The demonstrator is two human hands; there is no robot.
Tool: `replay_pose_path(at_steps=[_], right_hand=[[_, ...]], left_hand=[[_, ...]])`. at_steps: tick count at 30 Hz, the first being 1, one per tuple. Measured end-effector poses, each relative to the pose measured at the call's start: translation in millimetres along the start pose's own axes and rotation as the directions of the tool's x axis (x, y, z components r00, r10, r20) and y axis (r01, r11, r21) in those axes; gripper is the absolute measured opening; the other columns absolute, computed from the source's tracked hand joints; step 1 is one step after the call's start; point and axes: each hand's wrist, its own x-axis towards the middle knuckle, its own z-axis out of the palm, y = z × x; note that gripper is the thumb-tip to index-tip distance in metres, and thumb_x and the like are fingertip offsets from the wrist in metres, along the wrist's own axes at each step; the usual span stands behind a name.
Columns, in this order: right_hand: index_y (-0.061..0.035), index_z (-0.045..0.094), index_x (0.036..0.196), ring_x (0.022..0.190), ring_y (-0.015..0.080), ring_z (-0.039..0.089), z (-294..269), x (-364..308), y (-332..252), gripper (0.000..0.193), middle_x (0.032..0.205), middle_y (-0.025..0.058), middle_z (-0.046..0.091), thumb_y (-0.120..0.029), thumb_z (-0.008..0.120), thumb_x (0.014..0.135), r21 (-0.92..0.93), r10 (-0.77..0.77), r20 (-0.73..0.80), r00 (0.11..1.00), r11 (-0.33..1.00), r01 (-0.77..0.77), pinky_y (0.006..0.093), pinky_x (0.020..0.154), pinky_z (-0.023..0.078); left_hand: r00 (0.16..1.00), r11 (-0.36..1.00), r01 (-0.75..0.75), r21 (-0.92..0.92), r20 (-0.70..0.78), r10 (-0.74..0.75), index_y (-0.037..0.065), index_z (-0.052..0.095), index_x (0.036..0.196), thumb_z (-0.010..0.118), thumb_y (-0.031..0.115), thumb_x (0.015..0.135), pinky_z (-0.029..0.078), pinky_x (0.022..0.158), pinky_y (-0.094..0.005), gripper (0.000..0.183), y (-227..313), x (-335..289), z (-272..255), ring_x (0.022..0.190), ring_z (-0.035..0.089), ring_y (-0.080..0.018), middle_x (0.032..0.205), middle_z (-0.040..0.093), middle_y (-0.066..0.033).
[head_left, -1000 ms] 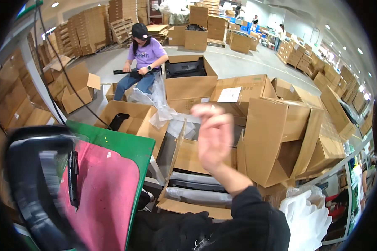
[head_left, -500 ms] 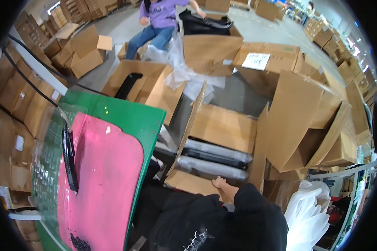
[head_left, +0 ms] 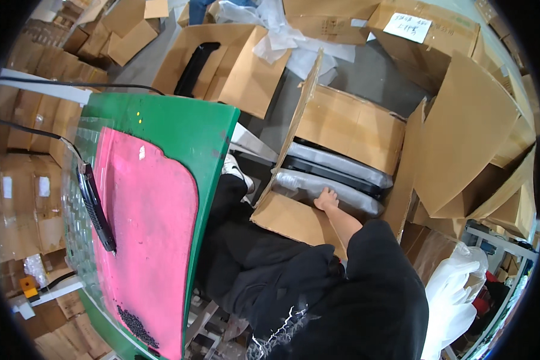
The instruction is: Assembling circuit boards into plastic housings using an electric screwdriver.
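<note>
My right hand reaches into an open cardboard box, its fingers apart and laid on the near edge of a long part wrapped in clear plastic. Behind this lie a bare black long part and another plastic-wrapped part, side by side across the box. The box's far flap stands folded outward. My left hand is out of view.
On my left, a green table carries a pink mat, a corded black electric screwdriver and a pile of small black screws. A second open box holds a black part. Tall cartons crowd the right.
My right hand has moved from the box's near flap forward onto the wrapped part. The view has tilted down, so the other person is mostly out of sight.
</note>
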Motion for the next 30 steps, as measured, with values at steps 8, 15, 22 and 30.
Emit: replay_pose_path(at_steps=[8,15,22,30], right_hand=[[-0.0028,0.036,0.13,0.126,0.0338,0.037,4.4,7.7,0.0,0.066,0.135,0.0185,0.039,-0.021,0.069,0.075,0.005,-0.122,-0.697,0.707,0.984,0.176,0.0443,0.103,0.033],[-0.0088,0.035,0.138,0.126,0.0283,0.04,-33.6,104.4,14.3,0.072,0.139,0.0187,0.041,-0.031,0.067,0.078,0.95,0.391,0.261,0.883,-0.269,-0.162,0.0434,0.104,0.034],[-0.0032,0.023,0.139,0.119,0.0269,0.046,-0.7,84.7,47.7,0.086,0.14,0.0135,0.034,-0.045,0.071,0.081,0.747,-0.033,0.272,0.962,-0.623,-0.232,0.0456,0.09,0.045],[-0.0084,0.047,0.095,0.06,0.0163,0.055,-128.2,-53.3,47.0,0.028,0.078,0.0066,0.056,-0.036,0.054,0.096,0.956,0.078,-0.131,0.988,-0.256,0.147,0.0268,0.042,0.036]], left_hand=[[0.977,0.973,-0.199,0.114,0.105,0.188,0.001,0.055,0.115,0.07,0.016,0.085,0.053,0.07,-0.0349,0.036,71.1,10.2,-5.7,0.078,0.063,-0.0261,0.089,0.064,-0.0144],[0.928,0.816,-0.358,0.454,0.077,0.365,0.004,0.052,0.12,0.062,0.013,0.086,0.047,0.081,-0.0398,0.036,104.3,24.3,-0.1,0.093,0.056,-0.0268,0.103,0.057,-0.0128],[0.904,0.773,0.39,-0.501,0.047,-0.425,0.006,0.052,0.12,0.056,0.016,0.087,0.042,0.084,-0.0392,0.034,122.1,38.9,52.3,0.099,0.048,-0.0245,0.108,0.052,-0.0105],[0.869,0.366,0.422,-0.83,0.485,0.099,0.005,0.048,0.088,0.05,0.002,0.077,0.04,0.058,-0.027,0.011,313.8,6.2,141.5,0.063,0.044,-0.0149,0.075,0.048,-0.0057]])
